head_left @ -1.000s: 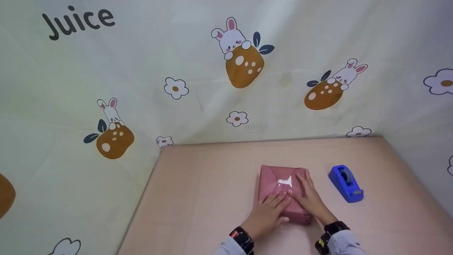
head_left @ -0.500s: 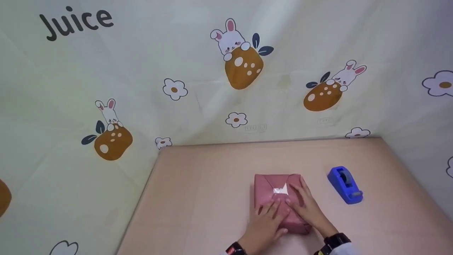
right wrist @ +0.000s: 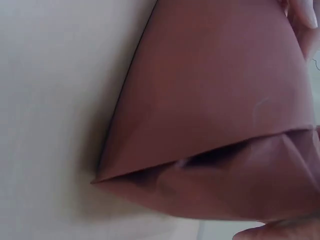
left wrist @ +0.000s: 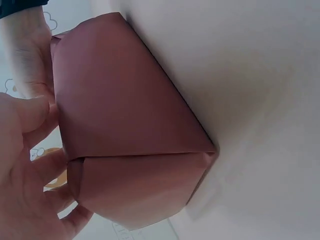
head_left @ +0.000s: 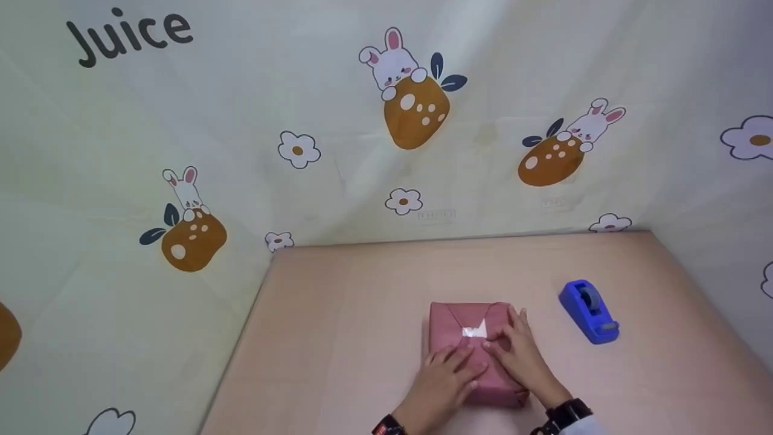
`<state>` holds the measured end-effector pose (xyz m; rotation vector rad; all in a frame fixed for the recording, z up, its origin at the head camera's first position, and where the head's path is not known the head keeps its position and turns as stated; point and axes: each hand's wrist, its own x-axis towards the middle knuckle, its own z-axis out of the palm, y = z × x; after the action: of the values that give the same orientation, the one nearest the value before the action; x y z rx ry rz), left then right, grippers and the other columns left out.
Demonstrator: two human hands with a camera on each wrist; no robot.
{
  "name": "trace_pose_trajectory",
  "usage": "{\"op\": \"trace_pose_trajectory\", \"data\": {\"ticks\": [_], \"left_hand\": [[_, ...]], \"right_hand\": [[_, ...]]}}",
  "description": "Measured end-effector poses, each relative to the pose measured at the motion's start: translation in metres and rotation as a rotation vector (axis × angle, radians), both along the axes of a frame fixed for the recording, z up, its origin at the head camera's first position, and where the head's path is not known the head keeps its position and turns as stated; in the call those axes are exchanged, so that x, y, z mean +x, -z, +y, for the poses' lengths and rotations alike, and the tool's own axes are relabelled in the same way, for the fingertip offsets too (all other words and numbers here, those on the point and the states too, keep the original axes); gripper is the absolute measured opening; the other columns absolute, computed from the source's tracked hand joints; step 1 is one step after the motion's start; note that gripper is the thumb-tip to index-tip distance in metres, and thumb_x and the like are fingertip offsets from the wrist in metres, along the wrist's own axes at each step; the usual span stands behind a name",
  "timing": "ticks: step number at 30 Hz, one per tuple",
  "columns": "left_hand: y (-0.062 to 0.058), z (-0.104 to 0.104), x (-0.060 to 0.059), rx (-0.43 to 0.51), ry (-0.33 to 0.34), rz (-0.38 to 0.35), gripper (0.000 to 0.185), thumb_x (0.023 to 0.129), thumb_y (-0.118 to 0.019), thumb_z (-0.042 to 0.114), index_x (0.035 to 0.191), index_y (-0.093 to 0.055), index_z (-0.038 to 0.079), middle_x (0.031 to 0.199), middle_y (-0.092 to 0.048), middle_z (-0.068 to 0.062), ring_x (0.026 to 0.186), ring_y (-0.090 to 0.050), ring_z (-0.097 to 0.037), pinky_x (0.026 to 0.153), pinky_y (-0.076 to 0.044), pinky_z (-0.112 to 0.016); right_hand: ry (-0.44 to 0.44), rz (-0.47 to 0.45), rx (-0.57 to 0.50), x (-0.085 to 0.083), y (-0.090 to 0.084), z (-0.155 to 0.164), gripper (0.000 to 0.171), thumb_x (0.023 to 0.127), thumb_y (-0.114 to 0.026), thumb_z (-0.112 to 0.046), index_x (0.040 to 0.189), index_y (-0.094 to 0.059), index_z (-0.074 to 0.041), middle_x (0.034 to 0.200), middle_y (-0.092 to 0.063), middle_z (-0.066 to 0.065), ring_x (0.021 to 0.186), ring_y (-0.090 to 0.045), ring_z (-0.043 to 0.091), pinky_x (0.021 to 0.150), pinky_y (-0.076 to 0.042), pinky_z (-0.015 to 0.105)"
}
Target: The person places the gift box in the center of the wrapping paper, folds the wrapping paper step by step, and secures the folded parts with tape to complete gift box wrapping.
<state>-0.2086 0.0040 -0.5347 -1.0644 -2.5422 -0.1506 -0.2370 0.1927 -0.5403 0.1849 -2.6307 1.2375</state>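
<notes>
A package wrapped in dull red paper lies on the table, a shiny piece of clear tape across the meeting folds on its top. My left hand rests on the near left part of it, fingers spread on the paper. On the right side my right hand touches the top with bent fingers, its thumb near the tape. The left wrist view shows a folded end of the package beside my left fingers. In the right wrist view a fold of the package gapes slightly.
To the right of the package stands a blue tape dispenser with a roll in it. A light cloth printed with rabbits and fruit hangs behind and beside the table.
The package and both hands have shifted toward me and slightly left. My right fingers, spread out before, are now more bent. The tape dispenser has stayed in place.
</notes>
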Motion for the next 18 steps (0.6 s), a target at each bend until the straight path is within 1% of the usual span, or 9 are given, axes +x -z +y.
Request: {"op": "trace_pose_trajectory", "data": {"ticks": [3, 5, 7, 9, 10, 12, 14, 16, 18], "left_hand": [[0.001, 0.001, -0.001, -0.007, 0.001, 0.01, 0.032, 0.093, -0.041, 0.041, 0.12, -0.057, 0.034, 0.128, -0.054, 0.001, 0.113, -0.051, -0.022, 0.09, -0.043, -0.039], [0.001, 0.002, 0.0, -0.012, 0.004, 0.017, 0.031, 0.093, -0.042, 0.041, 0.119, -0.057, 0.034, 0.128, -0.054, 0.001, 0.113, -0.052, -0.022, 0.09, -0.043, -0.038], [0.001, 0.003, 0.0, -0.013, 0.01, 0.026, 0.031, 0.093, -0.043, 0.041, 0.119, -0.057, 0.033, 0.129, -0.053, 0.0, 0.111, -0.052, -0.021, 0.09, -0.043, -0.037], [0.001, 0.003, 0.001, -0.008, 0.016, 0.045, 0.031, 0.092, -0.044, 0.041, 0.119, -0.057, 0.033, 0.129, -0.052, -0.001, 0.109, -0.053, -0.021, 0.088, -0.043, -0.036], [0.001, 0.003, 0.001, -0.004, 0.018, 0.056, 0.031, 0.091, -0.045, 0.041, 0.119, -0.058, 0.032, 0.129, -0.052, -0.001, 0.108, -0.054, -0.021, 0.088, -0.044, -0.036], [0.001, 0.003, 0.001, 0.009, 0.019, 0.082, 0.031, 0.09, -0.048, 0.042, 0.118, -0.058, 0.032, 0.128, -0.051, -0.003, 0.105, -0.055, -0.02, 0.086, -0.045, -0.035], [0.0, 0.002, 0.002, 0.017, 0.015, 0.102, 0.033, 0.089, -0.05, 0.042, 0.119, -0.058, 0.031, 0.129, -0.05, -0.004, 0.104, -0.055, -0.02, 0.084, -0.045, -0.035], [0.001, 0.002, 0.002, 0.012, 0.007, 0.112, 0.035, 0.088, -0.05, 0.042, 0.121, -0.056, 0.03, 0.13, -0.049, -0.006, 0.104, -0.055, -0.02, 0.084, -0.045, -0.036], [0.002, 0.002, 0.004, -0.005, 0.0, 0.113, 0.038, 0.088, -0.05, 0.043, 0.124, -0.054, 0.028, 0.132, -0.046, -0.008, 0.106, -0.054, -0.021, 0.085, -0.045, -0.037]], "right_hand": [[-0.028, -0.034, -0.013, -0.002, -0.002, 0.001, 0.019, 0.077, -0.07, -0.026, 0.079, -0.059, -0.01, 0.142, -0.02, 0.035, 0.131, -0.004, 0.055, 0.1, -0.011, 0.069], [-0.057, -0.035, -0.013, -0.002, -0.003, 0.001, 0.016, 0.078, -0.068, -0.023, 0.079, -0.059, -0.01, 0.141, -0.022, 0.034, 0.132, -0.006, 0.053, 0.102, -0.009, 0.066], [-0.083, -0.014, 0.006, -0.002, -0.004, 0.001, 0.012, 0.079, -0.067, -0.018, 0.078, -0.057, -0.011, 0.139, -0.029, 0.032, 0.132, -0.014, 0.051, 0.104, -0.011, 0.064], [-0.104, 0.023, 0.038, -0.001, -0.006, 0.0, 0.01, 0.079, -0.065, -0.014, 0.078, -0.054, -0.013, 0.132, -0.042, 0.029, 0.128, -0.031, 0.046, 0.104, -0.023, 0.057], [-0.107, 0.042, 0.064, 0.0, -0.007, -0.001, 0.011, 0.08, -0.063, -0.014, 0.078, -0.053, -0.014, 0.125, -0.051, 0.026, 0.122, -0.042, 0.042, 0.101, -0.031, 0.053], [-0.1, 0.095, 0.115, 0.001, -0.008, -0.003, 0.011, 0.081, -0.062, -0.014, 0.08, -0.05, -0.015, 0.108, -0.063, 0.019, 0.103, -0.059, 0.033, 0.086, -0.046, 0.044], [-0.077, 0.142, 0.149, 0.002, -0.008, -0.006, 0.011, 0.082, -0.061, -0.014, 0.081, -0.05, -0.015, 0.096, -0.067, 0.012, 0.088, -0.064, 0.026, 0.072, -0.05, 0.038], [-0.046, 0.178, 0.171, 0.002, -0.006, -0.009, 0.01, 0.082, -0.061, -0.015, 0.083, -0.051, -0.013, 0.087, -0.067, 0.007, 0.082, -0.065, 0.024, 0.069, -0.051, 0.035], [-0.012, 0.218, 0.191, 0.002, -0.002, -0.011, 0.011, 0.081, -0.064, -0.015, 0.084, -0.054, -0.012, 0.085, -0.069, 0.007, 0.081, -0.066, 0.025, 0.068, -0.052, 0.036]]}}
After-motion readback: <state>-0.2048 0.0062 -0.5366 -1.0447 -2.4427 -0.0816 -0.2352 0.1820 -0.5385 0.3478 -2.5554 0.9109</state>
